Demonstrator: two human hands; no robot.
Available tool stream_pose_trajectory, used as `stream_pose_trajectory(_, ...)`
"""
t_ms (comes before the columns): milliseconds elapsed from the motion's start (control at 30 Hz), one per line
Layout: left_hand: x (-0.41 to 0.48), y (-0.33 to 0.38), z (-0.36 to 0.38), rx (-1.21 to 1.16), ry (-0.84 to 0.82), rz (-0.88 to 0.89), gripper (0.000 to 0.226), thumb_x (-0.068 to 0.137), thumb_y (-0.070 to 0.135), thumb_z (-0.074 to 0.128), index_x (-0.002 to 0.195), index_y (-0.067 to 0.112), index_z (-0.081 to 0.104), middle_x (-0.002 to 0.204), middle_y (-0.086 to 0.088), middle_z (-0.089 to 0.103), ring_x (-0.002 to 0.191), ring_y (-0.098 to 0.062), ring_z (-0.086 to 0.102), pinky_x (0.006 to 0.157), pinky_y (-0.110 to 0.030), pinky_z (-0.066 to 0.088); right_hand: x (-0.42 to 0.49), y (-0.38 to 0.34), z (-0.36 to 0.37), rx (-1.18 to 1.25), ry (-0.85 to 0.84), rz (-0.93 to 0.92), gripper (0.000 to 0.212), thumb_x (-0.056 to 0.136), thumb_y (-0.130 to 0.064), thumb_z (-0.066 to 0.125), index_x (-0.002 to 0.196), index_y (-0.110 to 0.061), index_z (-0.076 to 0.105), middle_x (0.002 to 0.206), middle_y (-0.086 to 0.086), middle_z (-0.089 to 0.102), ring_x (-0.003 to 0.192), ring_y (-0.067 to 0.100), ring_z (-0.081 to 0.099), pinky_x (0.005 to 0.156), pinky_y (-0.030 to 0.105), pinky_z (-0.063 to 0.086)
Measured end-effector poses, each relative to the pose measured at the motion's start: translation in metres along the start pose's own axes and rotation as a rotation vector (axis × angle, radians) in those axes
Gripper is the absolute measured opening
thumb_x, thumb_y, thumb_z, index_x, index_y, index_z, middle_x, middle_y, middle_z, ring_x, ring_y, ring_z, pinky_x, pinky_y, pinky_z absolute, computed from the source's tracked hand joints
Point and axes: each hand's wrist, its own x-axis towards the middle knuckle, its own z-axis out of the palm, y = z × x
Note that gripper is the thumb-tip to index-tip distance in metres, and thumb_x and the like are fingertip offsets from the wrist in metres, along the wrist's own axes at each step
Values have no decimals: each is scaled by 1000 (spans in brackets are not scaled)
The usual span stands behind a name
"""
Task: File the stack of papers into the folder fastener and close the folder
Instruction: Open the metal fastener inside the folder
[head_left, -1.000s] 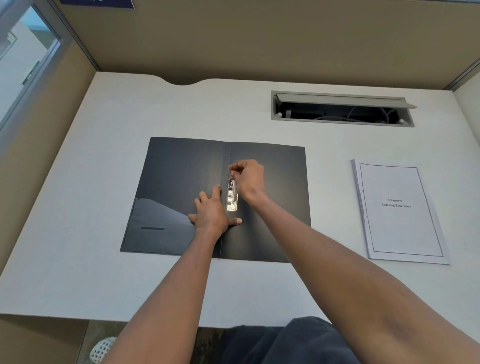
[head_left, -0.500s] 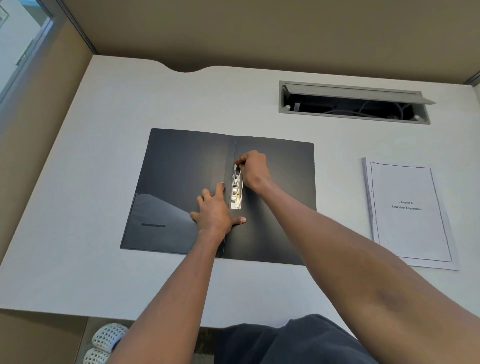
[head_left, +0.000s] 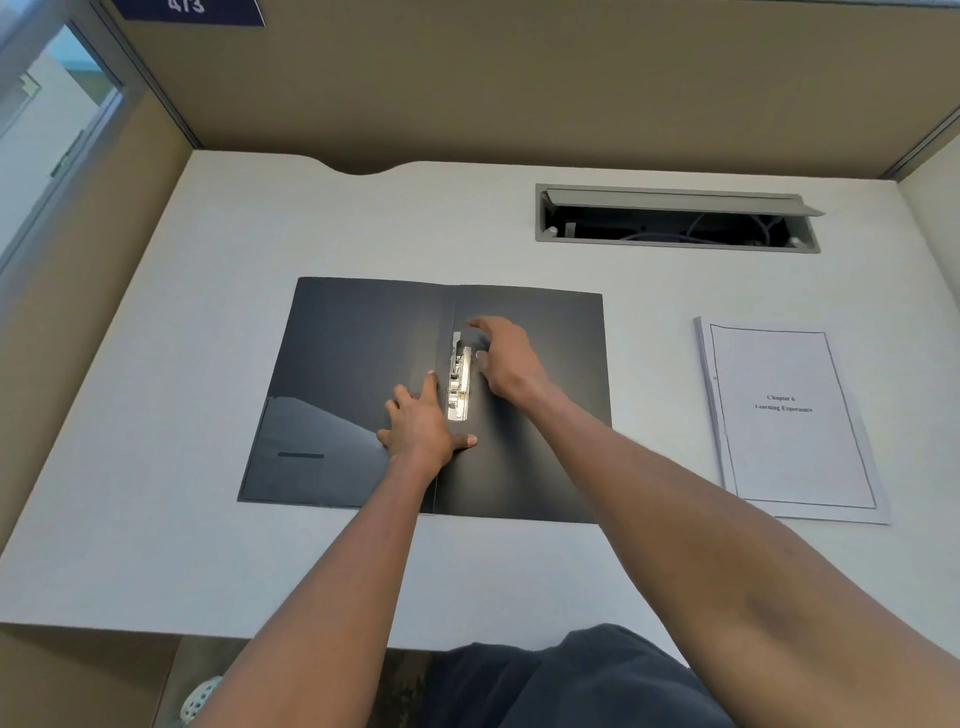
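Observation:
A black folder (head_left: 353, 364) lies spread flat on the white desk (head_left: 156, 545). A shiny metal fastener (head_left: 460, 382) runs along its spine, with its clip raised. My left hand (head_left: 421, 423) presses flat on the folder just left of the fastener, fingers spread. My right hand (head_left: 506, 358) hovers just right of the fastener's top end with fingers apart, holding nothing. The stack of white printed papers (head_left: 789, 421) rests on the desk to the right of the folder, apart from both hands.
An open grey cable tray (head_left: 675, 221) with wires inside is set into the desk behind the folder. Tan partition walls enclose the desk at the back and both sides. A window is at the far left.
My right hand has let go of the fastener's top end and its fingers have spread apart. The fastener clip now stands raised. My left hand has stayed flat on the folder.

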Motion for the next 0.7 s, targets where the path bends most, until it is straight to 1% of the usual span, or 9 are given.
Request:
stream_pose_trajectory(67, -3, 1, 1, 6, 5, -6, 116, 69, 56, 87, 159, 36, 17, 147, -13, 30, 139, -36, 34, 106, -60, 39, -10, 7, -3, -43, 14, -20, 55, 93, -6, 61, 146, -16, 47, 150, 6, 48, 134, 24, 47, 111, 36, 38)
stream_pose_trajectory(167, -9, 1, 5, 8, 20, 3, 113, 73, 56, 84, 161, 34, 16, 146, -13, 31, 138, -36, 34, 107, -58, 39, -23, 19, -11, -56, 53, -31, 62, 91, -13, 67, 148, -15, 44, 152, 5, 46, 138, 24, 44, 114, 36, 37)
stream_pose_trajectory(300, -20, 2, 11, -1, 59, 29, 96, 80, 51, 81, 156, 27, 28, 141, -12, 36, 134, -34, 39, 106, -55, 43, -40, 38, -25, -31, 96, -21, 71, 89, -23, 72, 152, -15, 39, 154, 4, 44, 143, 22, 38, 117, 36, 34)
stream_pose_trajectory(367, -24, 6, 14, -29, 83, 29, 87, 82, 46, 81, 152, 22, 35, 140, -15, 38, 133, -36, 41, 105, -55, 45, -50, 49, -35, -15, 126, -14, 78, 88, -28, 73, 154, -16, 34, 156, 4, 42, 145, 21, 36, 118, 38, 34)
stream_pose_trajectory(433, -28, 13, 18, -63, 113, 19, 80, 85, 39, 79, 150, 18, 37, 139, -18, 40, 132, -39, 42, 103, -54, 46, -60, 61, -46, -22, 156, -12, 82, 88, -32, 73, 156, -16, 30, 157, 2, 40, 146, 21, 35, 118, 38, 34)
stream_pose_trajectory(533, -38, 33, 23, -43, 221, 16, 74, 89, 32, 74, 150, 13, 37, 135, -21, 45, 126, -40, 46, 99, -51, 46, -74, 83, -65, -31, 196, -5, 85, 88, -37, 74, 157, -17, 27, 157, 2, 41, 144, 22, 38, 117, 37, 36)
stream_pose_trajectory(600, -47, 55, 26, -24, 307, 35, 71, 91, 30, 70, 151, 11, 36, 137, -21, 47, 125, -40, 47, 98, -51, 46, -82, 101, -81, -40, 225, 11, 86, 88, -40, 73, 157, -18, 27, 156, 3, 42, 142, 23, 40, 116, 39, 38)
stream_pose_trajectory(700, -56, 93, 34, -73, 374, 108, 72, 95, 30, 65, 155, 10, 32, 150, -21, 41, 137, -40, 41, 106, -54, 42, -95, 129, -104, -43, 257, 37, 86, 88, -46, 71, 156, -19, 27, 155, 1, 43, 141, 23, 40, 115, 42, 38)
